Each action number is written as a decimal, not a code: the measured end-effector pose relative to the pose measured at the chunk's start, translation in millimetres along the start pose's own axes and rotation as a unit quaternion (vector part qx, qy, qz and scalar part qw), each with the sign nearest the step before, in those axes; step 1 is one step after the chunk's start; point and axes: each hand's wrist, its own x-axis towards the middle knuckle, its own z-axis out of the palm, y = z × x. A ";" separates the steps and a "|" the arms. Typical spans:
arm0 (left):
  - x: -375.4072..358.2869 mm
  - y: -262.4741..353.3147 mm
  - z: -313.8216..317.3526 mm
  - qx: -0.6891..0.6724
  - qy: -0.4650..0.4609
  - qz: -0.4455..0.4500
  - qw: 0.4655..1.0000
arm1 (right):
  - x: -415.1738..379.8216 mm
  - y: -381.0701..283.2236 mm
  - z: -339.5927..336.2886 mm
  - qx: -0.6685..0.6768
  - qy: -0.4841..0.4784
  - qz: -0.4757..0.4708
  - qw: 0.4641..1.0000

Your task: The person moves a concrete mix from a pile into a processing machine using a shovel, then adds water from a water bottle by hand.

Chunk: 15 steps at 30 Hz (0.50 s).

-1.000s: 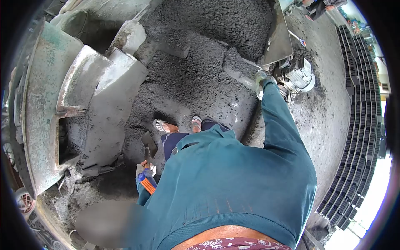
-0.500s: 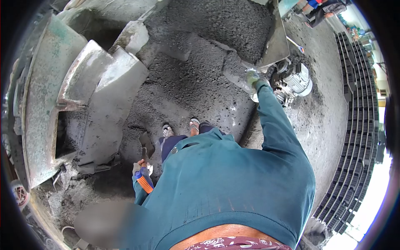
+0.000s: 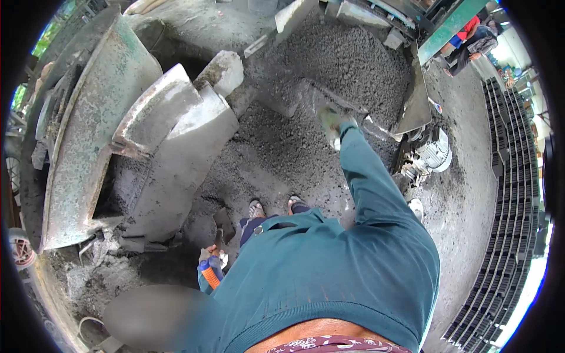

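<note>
My left hand is low at the left beside my hip, its fingers closed round the short handle of a trowel-like tool with a flat grey blade. An orange ribbed piece with blue ends shows at the wrist. My right hand, in a pale, soiled glove, reaches forward over the dark granular mix. It overlaps the lower edge of a grey slab-like face in the mix. Motion smears its fingers, so I cannot tell whether they grip anything.
A motor sits right of the mix, by an upright metal plate. Large metal chutes stand at left. Stacked dark blocks line the right side. Another person is at the far upper right. My sandalled feet stand on the mix's near edge.
My right hand has moved left, away from the motor and over the mix. The view has shifted, showing more of the heap at the top. My left hand still holds the trowel-like tool.
</note>
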 end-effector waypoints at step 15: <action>38.8 99.5 104.5 0.284 -0.078 -0.047 0.955 | -285.9 129.4 59.7 0.546 0.070 0.167 0.818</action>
